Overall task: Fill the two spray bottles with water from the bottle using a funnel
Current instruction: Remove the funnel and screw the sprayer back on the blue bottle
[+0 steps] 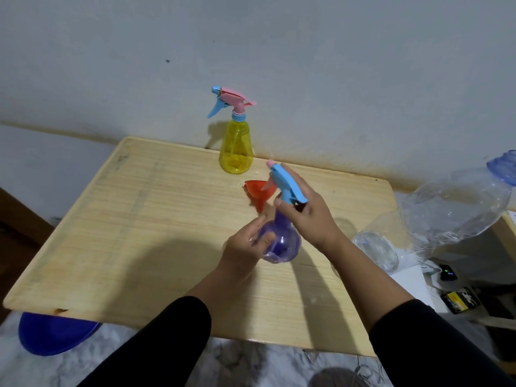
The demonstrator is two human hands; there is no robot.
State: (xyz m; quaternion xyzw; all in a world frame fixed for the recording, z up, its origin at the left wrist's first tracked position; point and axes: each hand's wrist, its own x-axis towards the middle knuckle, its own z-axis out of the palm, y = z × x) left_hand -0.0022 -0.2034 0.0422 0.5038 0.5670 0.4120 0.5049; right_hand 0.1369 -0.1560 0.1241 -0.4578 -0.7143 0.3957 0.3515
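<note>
The left hand (pixel 245 244) curls round the belly of the purple sprayer (pixel 282 244), thumb and fingers wrapped on it. The right hand (pixel 307 213) grips that sprayer's blue head (pixel 287 185) from above, fingers bent round the neck. Just beyond the right hand's fingers lies the red funnel (pixel 258 194) on the table (pixel 139 219). Farther off past it, by the wall, stands the yellow sprayer (pixel 236 146). To the right of the right wrist lies the clear water bottle (pixel 446 213), tilted.
</note>
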